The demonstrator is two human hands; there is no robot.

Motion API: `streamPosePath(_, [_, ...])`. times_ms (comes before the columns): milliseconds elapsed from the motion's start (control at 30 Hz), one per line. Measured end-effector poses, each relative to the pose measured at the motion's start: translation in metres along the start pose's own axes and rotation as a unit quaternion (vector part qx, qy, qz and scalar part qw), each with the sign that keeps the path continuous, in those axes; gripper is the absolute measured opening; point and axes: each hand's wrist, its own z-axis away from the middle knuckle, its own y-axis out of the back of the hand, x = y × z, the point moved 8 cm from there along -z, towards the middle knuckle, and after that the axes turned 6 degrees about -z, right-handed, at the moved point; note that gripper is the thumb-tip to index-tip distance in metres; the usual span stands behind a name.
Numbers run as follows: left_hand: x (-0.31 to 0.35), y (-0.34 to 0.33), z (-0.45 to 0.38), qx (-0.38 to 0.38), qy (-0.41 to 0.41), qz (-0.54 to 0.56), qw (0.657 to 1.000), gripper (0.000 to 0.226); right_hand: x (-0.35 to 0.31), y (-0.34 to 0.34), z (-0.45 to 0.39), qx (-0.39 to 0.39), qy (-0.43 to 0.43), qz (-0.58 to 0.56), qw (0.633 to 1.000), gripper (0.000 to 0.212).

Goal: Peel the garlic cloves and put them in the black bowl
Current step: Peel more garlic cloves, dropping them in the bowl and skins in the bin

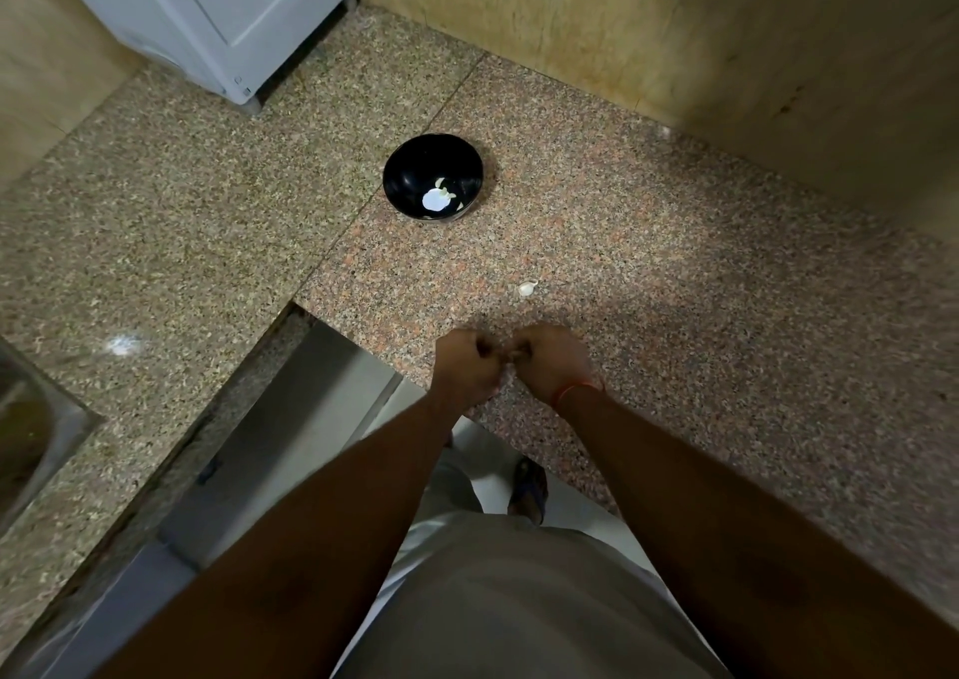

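Observation:
A black bowl stands on the granite counter, well beyond my hands, with a few pale peeled garlic cloves in it beside a bright glare spot. One unpeeled clove lies loose on the counter, just past my right hand. My left hand and my right hand meet near the counter's front edge, fingers curled, pinching something small between them. That small thing is almost wholly hidden by the fingers; it looks like a garlic clove.
A white appliance stands at the back left. Tan walls close the corner behind the bowl. A steel sink shows at the far left. The counter is L-shaped, with its front edge right under my wrists.

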Motion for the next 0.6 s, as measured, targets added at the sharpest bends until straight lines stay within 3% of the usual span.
streamPosePath(167, [-0.017, -0.012, -0.003, -0.025, 0.035, 0.061, 0.997, 0.015, 0.004, 0.0, 0.004, 0.0, -0.019, -0.015, 1.0, 0.013])
streamPosePath(300, [-0.011, -0.011, -0.001, -0.025, 0.015, 0.06, 0.998, 0.011, 0.002, -0.001, 0.007, -0.011, -0.012, -0.007, 1.0, 0.016])
streamPosePath(600, [-0.001, -0.002, 0.001, 0.027, -0.028, -0.016, 0.999, 0.007, -0.005, -0.003, 0.005, -0.025, 0.014, 0.035, 0.999, 0.016])
